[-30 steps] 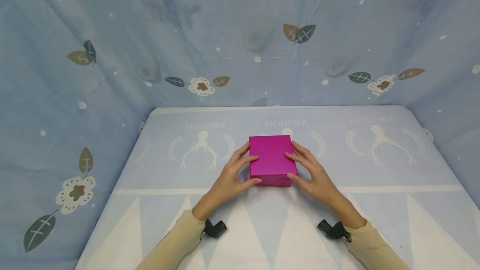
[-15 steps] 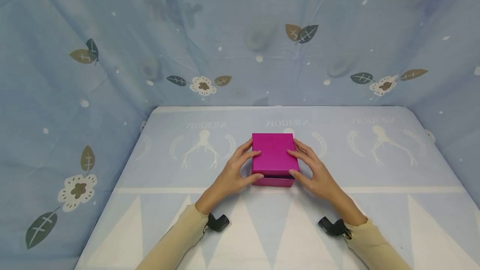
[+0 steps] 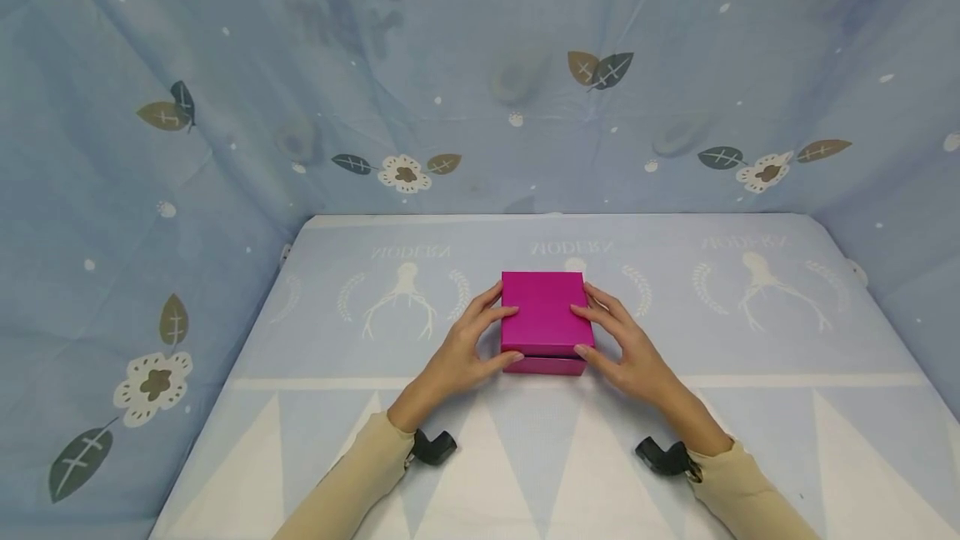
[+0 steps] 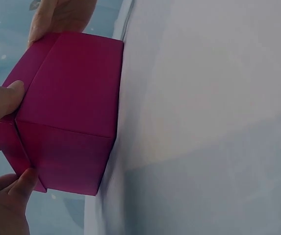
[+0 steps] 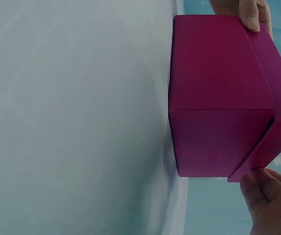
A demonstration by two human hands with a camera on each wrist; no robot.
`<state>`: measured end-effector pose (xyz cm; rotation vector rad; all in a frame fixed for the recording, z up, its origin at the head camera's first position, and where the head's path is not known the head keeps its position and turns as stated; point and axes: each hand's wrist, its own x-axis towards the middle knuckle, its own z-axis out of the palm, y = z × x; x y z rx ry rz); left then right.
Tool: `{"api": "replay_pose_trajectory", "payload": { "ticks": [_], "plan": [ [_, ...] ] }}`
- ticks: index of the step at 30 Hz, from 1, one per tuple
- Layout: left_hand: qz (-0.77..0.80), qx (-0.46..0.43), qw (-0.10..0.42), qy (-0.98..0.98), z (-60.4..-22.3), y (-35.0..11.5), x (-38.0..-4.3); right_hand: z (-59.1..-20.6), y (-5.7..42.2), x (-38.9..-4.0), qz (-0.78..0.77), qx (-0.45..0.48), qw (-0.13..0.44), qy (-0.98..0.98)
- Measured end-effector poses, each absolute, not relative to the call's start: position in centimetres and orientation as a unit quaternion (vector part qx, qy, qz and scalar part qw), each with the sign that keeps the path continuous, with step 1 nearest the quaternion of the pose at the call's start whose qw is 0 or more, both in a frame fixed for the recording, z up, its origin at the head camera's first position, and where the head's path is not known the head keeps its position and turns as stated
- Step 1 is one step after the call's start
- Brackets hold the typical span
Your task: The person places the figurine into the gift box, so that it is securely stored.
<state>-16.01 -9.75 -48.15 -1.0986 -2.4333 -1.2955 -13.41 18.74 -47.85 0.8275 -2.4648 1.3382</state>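
A square magenta box stands on the table, made of a lid [image 3: 546, 311] over a deeper base [image 3: 546, 367]. My left hand [image 3: 459, 354] grips the lid's left side, thumb at its front corner and fingers along the side. On the opposite side my right hand [image 3: 636, 359] holds the lid the same way. A thin dark line parts the lid from the base at the front. In the left wrist view the base [image 4: 71, 83] rests on the tabletop, with the lid overlapping its upper part. What lies inside the box is hidden.
A pale blue and white patterned cloth [image 3: 360, 407] covers the table. Blue fabric curtains [image 3: 480, 140] with leaves and flowers hang behind it and at both sides. Black wrist cameras [image 3: 433, 447] sit at both sleeve cuffs.
Half a second ago the lid sat higher, with a wider dark gap at the front. It has come down onto the base with both hands, close to its position one second ago.
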Motion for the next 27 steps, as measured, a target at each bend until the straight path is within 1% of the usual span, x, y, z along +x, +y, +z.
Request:
{"api": "replay_pose_trajectory", "payload": {
  "ticks": [10, 19, 27],
  "plan": [
    [-0.425, -0.364, 0.064, -0.826, -48.02, -9.98, -15.59, -47.5, 18.73, -12.93, 0.426, 0.271, 0.099, -0.857],
    [-0.413, -0.377, 0.071, -0.826, -48.39, -10.08, -15.53, -47.4, 18.8, -12.58, 0.4, 0.276, 0.099, -0.868],
    [-0.417, -0.375, 0.061, -0.826, -48.41, -10.14, -15.52, -47.36, 18.87, -12.62, 0.393, 0.272, 0.09, -0.874]
  ]
}}
